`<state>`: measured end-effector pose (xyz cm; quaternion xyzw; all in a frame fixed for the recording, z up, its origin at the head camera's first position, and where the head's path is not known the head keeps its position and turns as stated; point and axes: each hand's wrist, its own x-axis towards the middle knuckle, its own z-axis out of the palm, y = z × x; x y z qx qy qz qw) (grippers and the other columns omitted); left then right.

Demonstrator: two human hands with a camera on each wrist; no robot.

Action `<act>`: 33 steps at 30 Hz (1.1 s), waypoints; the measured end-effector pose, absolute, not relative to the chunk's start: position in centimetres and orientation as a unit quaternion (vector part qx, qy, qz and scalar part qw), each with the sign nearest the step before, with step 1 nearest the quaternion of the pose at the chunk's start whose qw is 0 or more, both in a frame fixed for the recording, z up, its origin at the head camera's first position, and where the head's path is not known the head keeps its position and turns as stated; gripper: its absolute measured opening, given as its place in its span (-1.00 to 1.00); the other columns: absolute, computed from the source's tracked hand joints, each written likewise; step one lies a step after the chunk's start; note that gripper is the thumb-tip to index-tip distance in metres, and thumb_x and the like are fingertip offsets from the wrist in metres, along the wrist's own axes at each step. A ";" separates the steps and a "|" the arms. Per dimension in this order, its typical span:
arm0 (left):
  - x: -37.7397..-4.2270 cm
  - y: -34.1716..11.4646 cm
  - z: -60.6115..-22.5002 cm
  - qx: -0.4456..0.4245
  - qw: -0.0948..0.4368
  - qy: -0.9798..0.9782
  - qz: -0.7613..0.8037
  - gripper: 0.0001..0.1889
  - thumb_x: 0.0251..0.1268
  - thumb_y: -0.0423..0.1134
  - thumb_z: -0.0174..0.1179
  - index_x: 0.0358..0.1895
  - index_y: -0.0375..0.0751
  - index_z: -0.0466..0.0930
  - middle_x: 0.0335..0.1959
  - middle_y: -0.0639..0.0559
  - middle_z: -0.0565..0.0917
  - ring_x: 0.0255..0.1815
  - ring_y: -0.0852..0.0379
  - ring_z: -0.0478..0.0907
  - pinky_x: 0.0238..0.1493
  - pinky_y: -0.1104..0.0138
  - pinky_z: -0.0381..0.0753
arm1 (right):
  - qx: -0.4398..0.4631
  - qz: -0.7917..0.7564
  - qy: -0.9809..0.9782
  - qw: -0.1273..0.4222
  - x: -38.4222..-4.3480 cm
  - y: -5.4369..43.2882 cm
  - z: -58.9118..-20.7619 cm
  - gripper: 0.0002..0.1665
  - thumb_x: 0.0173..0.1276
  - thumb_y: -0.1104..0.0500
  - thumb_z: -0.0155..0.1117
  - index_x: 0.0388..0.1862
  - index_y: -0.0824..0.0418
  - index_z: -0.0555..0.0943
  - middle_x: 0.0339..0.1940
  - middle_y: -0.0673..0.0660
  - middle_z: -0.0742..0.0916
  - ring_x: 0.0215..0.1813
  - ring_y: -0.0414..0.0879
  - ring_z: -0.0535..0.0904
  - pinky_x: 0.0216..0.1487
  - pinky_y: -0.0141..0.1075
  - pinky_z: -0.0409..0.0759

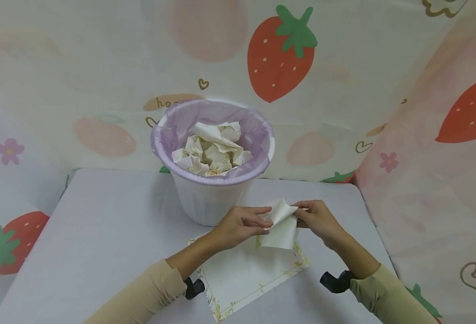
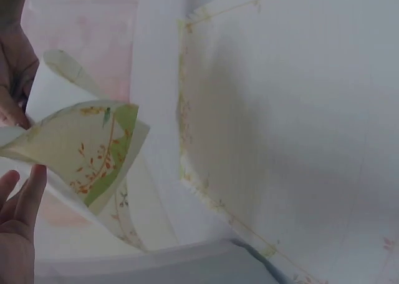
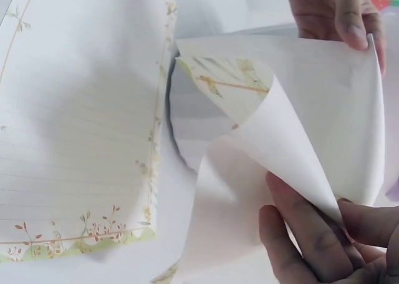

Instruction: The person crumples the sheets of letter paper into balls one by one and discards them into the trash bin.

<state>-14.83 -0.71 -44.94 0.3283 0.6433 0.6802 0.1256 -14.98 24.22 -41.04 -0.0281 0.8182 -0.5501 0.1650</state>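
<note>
A sheet of floral-bordered writing paper (image 1: 279, 234), bent and partly rolled over on itself, is held up between both hands. My left hand (image 1: 241, 226) pinches its left edge, the thumb lying on the paper in the right wrist view. At the other side my right hand (image 1: 318, 221) pinches the folded part between thumb and fingers (image 3: 305, 228). The sheet's printed side, with orange sprigs and a green border, shows in the left wrist view. Below lies flat writing paper (image 1: 250, 276) with a matching border and faint lines.
Behind the hands stands a white bin (image 1: 205, 202) with a purple liner (image 1: 167, 157), holding several crumpled papers (image 1: 217, 144). A pale cloth covers the table (image 1: 112, 234). Strawberry-printed sheeting (image 1: 351, 67) hangs behind and at the sides.
</note>
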 end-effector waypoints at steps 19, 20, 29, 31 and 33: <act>-14.4 -0.3 -45.6 0.432 -0.026 0.742 0.513 -0.80 0.18 -0.34 0.39 -0.11 -0.23 0.78 0.16 -0.18 0.63 0.26 0.00 0.54 0.18 0.37 0.54 | 0.008 -0.615 0.760 0.211 -15.0 23.3 -40.1 -0.37 0.46 0.08 0.27 0.26 0.56 0.43 0.03 0.27 0.74 0.00 0.02 0.73 0.17 -0.13 0.60; -14.3 -0.2 -45.7 0.439 -0.039 0.746 0.499 -0.79 0.18 -0.33 0.40 -0.10 -0.22 0.78 0.18 -0.19 0.62 0.25 -0.01 0.55 0.17 0.38 0.54 | 0.004 -0.613 0.762 0.207 -15.0 23.3 -40.1 -0.38 0.46 0.10 0.27 0.26 0.56 0.43 0.02 0.29 0.74 0.00 0.02 0.73 0.16 -0.12 0.61; -13.9 0.3 -46.2 0.473 -0.075 0.747 0.461 -0.69 0.17 -0.29 0.43 0.01 -0.17 0.75 0.28 -0.18 0.56 0.33 0.01 0.48 0.29 0.35 0.44 | 0.001 -0.613 0.775 0.155 -14.8 22.9 -40.0 -0.56 0.43 0.30 0.26 0.15 0.60 0.50 -0.12 0.28 0.78 -0.15 -0.09 0.75 0.01 -0.22 0.69; -13.8 0.4 -46.4 0.473 -0.074 0.750 0.456 -0.70 0.19 -0.31 0.42 0.02 -0.15 0.75 0.28 -0.17 0.55 0.34 0.02 0.46 0.31 0.35 0.42 | 0.003 -0.613 0.776 0.148 -14.7 22.9 -40.0 -0.57 0.42 0.32 0.26 0.14 0.60 0.51 -0.13 0.27 0.78 -0.16 -0.11 0.75 0.00 -0.22 0.69; -13.8 0.4 -46.4 0.470 -0.071 0.754 0.452 -0.70 0.21 -0.32 0.40 0.03 -0.13 0.75 0.29 -0.16 0.54 0.36 0.04 0.44 0.32 0.35 0.41 | 0.003 -0.613 0.777 0.144 -14.7 22.8 -40.1 -0.58 0.42 0.33 0.25 0.13 0.61 0.51 -0.14 0.28 0.78 -0.16 -0.12 0.75 0.00 -0.21 0.69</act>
